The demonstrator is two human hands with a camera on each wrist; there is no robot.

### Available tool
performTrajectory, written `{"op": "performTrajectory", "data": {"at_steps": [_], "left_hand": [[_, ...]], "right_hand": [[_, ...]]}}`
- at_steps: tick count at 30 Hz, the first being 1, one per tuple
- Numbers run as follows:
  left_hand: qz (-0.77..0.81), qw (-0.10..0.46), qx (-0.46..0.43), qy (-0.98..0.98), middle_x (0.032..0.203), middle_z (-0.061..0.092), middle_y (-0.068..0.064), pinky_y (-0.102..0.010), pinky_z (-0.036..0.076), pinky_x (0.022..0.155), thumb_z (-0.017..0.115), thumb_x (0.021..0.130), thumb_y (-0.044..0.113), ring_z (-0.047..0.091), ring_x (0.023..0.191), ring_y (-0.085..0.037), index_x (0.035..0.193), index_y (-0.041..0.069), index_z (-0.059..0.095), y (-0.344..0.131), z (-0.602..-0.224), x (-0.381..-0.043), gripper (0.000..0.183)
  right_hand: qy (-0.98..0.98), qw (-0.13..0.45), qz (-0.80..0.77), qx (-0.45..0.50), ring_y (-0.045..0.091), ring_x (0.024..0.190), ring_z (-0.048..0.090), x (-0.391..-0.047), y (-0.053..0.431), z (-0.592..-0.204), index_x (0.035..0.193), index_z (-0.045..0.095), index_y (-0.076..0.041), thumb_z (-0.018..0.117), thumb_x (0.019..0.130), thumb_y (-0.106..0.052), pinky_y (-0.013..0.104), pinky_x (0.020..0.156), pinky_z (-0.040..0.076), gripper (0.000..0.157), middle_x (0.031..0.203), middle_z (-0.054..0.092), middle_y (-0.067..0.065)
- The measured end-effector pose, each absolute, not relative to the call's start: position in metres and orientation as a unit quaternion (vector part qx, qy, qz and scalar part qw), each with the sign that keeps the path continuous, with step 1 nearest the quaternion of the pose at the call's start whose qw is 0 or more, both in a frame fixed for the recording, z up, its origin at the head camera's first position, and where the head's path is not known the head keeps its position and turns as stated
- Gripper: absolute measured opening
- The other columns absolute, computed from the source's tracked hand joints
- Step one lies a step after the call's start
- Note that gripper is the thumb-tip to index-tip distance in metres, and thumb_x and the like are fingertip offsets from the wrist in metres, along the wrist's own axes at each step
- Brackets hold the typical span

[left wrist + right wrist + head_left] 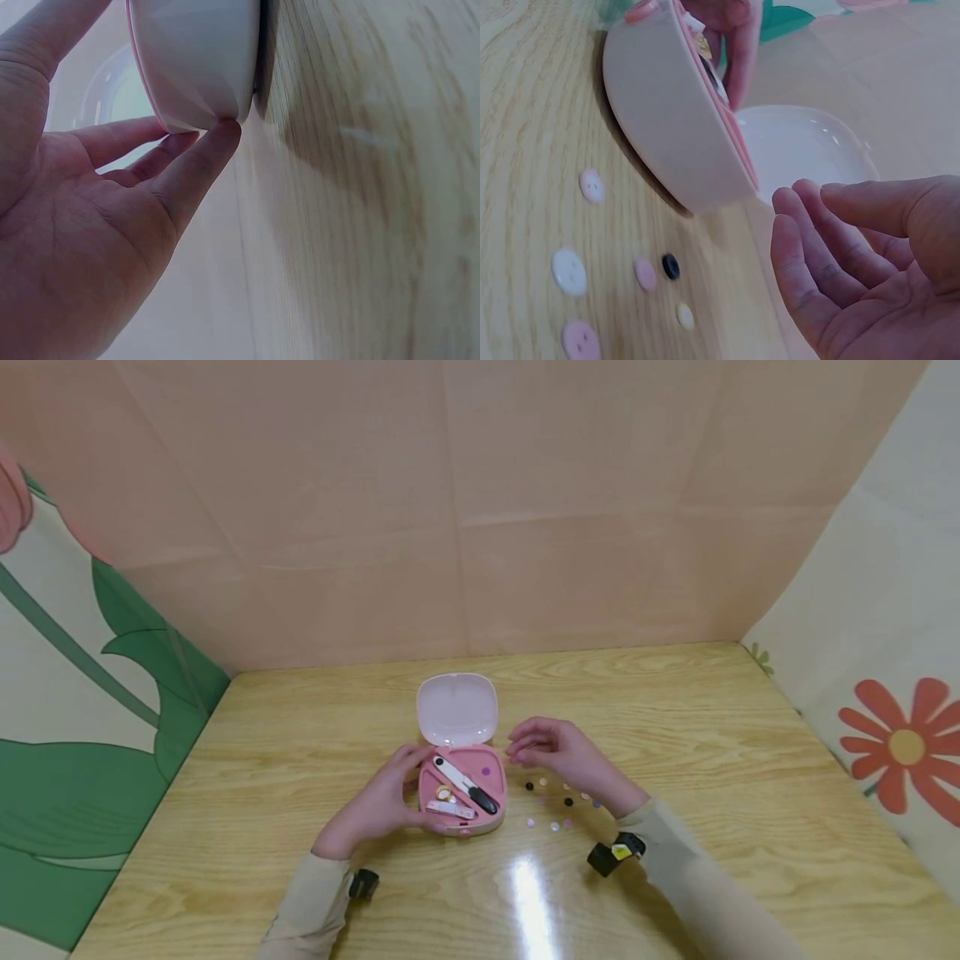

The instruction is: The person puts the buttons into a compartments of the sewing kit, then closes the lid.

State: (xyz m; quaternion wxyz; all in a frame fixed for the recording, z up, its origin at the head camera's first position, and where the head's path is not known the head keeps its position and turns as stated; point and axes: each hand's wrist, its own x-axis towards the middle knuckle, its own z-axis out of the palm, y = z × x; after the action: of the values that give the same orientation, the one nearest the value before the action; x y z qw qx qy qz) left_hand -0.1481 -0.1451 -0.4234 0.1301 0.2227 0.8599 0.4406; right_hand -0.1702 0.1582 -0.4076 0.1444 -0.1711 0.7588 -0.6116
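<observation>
from where i stand, a small pink box (491, 760) sits on the wood-grained tabletop (300, 718), its pale lid (457, 706) tipped open at the back. the left hand (382, 797) grips the box from its left side, thumb at the front edge and fingers toward the rear, their tips pressed against the outer wall. the right hand (551, 747) hovers just beside the box's right side, fingers loosely bent and the thumb a little apart from them; i see nothing in its grasp.

inside, a white and black tool (453, 773) lies diagonally across the box. to its left are a small gold-coloured item (444, 792) and a white strip (450, 810) with pink marks, while a purple button (486, 771) rests in the compartment to its right.

more buttons are scattered on the tabletop right of the box, below the right hand: a white button (570, 271), a black button (671, 266) and a pink button (592, 185) among them. both arms wear beige sleeves (678, 843). a peach cloth (450, 527) hangs behind.
</observation>
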Motion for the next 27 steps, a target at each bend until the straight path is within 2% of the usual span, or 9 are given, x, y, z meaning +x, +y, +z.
{"op": "performTrajectory", "data": {"at_steps": [5, 12, 18, 27], "left_hand": [[0.436, 0.129, 0.220, 0.863, 0.131, 0.041, 0.003, -0.042, 0.032, 0.110, 0.089, 0.060, 0.040, 0.039, 0.127, -0.019, 0.147, 0.019, 0.038, -0.145, -0.425, -0.148, 0.103], [0.435, 0.123, 0.223, 0.864, 0.131, 0.041, 0.004, -0.043, 0.032, 0.110, 0.089, 0.058, 0.043, 0.039, 0.127, -0.019, 0.147, 0.018, 0.038, -0.145, -0.423, -0.146, 0.105], [0.432, 0.129, 0.213, 0.867, 0.130, 0.042, 0.006, -0.044, 0.030, 0.110, 0.089, 0.059, 0.044, 0.038, 0.128, -0.017, 0.148, 0.020, 0.036, -0.144, -0.421, -0.146, 0.106], [0.429, 0.129, 0.212, 0.869, 0.130, 0.042, 0.007, -0.044, 0.030, 0.111, 0.089, 0.059, 0.044, 0.038, 0.127, -0.016, 0.148, 0.022, 0.036, -0.144, -0.422, -0.146, 0.106]], "right_hand": [[0.757, 0.143, -0.614, -0.171, 0.031, 0.098, 0.063, -0.168, 0.173, -0.406, 0.119, 0.054, 0.009, 0.059, 0.092, 0.001, 0.048, 0.087, 0.052, 0.028, 0.108, 0.064, 0.023], [0.767, 0.128, -0.608, -0.163, 0.032, 0.099, 0.063, -0.164, 0.196, -0.406, 0.119, 0.054, 0.008, 0.058, 0.092, 0.003, 0.038, 0.086, 0.054, 0.027, 0.107, 0.063, 0.024], [0.773, 0.118, -0.605, -0.154, 0.033, 0.099, 0.063, -0.159, 0.213, -0.411, 0.119, 0.051, 0.013, 0.059, 0.092, 0.002, 0.042, 0.086, 0.054, 0.031, 0.107, 0.062, 0.027], [0.791, 0.131, -0.583, -0.131, 0.035, 0.099, 0.062, -0.152, 0.234, -0.419, 0.120, 0.051, 0.011, 0.061, 0.092, -0.002, 0.038, 0.084, 0.055, 0.032, 0.108, 0.063, 0.025]]}}
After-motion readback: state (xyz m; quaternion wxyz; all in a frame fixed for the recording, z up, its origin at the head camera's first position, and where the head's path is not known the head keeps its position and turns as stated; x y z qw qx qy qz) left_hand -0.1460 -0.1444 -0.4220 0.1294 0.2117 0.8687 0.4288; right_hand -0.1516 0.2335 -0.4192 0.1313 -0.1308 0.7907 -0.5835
